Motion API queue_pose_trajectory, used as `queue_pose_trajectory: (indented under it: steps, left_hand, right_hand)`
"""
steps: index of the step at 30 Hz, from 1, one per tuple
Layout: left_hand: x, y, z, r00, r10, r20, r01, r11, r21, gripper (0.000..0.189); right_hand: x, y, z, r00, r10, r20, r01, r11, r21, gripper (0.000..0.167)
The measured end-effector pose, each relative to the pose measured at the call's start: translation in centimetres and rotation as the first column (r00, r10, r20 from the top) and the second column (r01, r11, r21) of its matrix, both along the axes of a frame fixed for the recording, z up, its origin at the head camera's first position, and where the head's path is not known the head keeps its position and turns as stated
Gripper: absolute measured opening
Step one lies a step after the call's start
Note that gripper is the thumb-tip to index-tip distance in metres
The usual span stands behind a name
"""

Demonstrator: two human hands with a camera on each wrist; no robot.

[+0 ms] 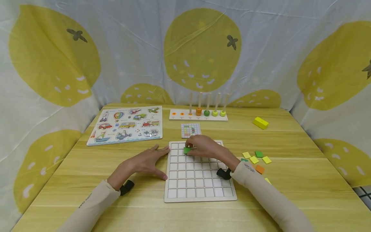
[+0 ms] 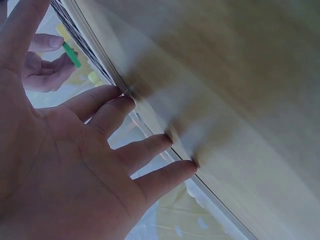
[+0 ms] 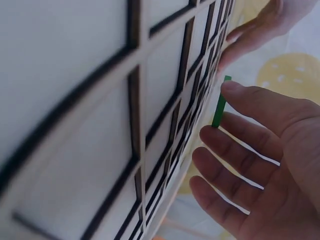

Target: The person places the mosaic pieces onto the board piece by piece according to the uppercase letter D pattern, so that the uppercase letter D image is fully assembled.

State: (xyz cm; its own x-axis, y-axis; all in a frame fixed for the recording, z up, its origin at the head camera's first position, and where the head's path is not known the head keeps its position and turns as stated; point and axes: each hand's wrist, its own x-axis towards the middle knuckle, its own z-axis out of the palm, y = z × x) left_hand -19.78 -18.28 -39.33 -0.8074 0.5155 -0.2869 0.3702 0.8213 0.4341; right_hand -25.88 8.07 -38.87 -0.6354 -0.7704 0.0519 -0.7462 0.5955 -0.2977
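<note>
The green tile (image 1: 186,150) is thin, apparently square

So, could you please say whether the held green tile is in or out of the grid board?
Out: the right hand pinches the green tile, and the right wrist view shows it off the grid board.

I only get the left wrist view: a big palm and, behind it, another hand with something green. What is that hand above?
Observer: The right hand holds a green tile over the far part of a gridded board.
Visitor: Are there any more coloured pieces?
Observer: Yes, loose tiles in yellow, green and orange lie on the table, right of the board.
Visitor: Is there any pattern to look at?
Observer: A small card with a coloured grid lies just beyond the board's far edge.
</note>
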Motion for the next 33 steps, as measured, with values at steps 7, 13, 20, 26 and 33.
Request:
queue_pose_trajectory:
  steps: [7, 13, 20, 26, 33]
  left_hand:
    - [0.0, 0.0, 0.0, 1.000, -0.001, 0.003, 0.001, 1.000, -0.002, 0.107]
    - [-0.1, -0.1, -0.1, 1.000, -0.010, -0.011, 0.010, 1.000, -0.002, 0.107]
    - [-0.2, -0.1, -0.1, 1.000, -0.017, -0.010, 0.017, 1.000, 0.004, 0.107]
    - [-0.2, -0.1, -0.2, 1.000, -0.011, -0.006, 0.011, 1.000, -0.003, 0.107]
    - [-0.2, -0.1, -0.1, 1.000, -0.010, -0.006, 0.010, 1.000, -0.002, 0.107]
  right_hand:
    - [-0.1, -1.0, -0.1, 0.999, -0.018, 0.038, 0.016, 0.999, 0.048, 0.018]
    - [-0.4, -1.5, 0.3, 0.999, -0.009, 0.034, 0.007, 0.998, 0.058, 0.022]
    - [-0.7, -1.7, 0.6, 0.994, 0.004, 0.107, -0.009, 0.999, 0.044, 0.023]
    - [-0.7, -1.8, 0.4, 0.987, 0.018, 0.157, -0.021, 1.000, 0.017, 0.020]
    - [-0.8, -2.2, 0.1, 0.987, -0.011, 0.159, 0.004, 0.999, 0.049, 0.021]
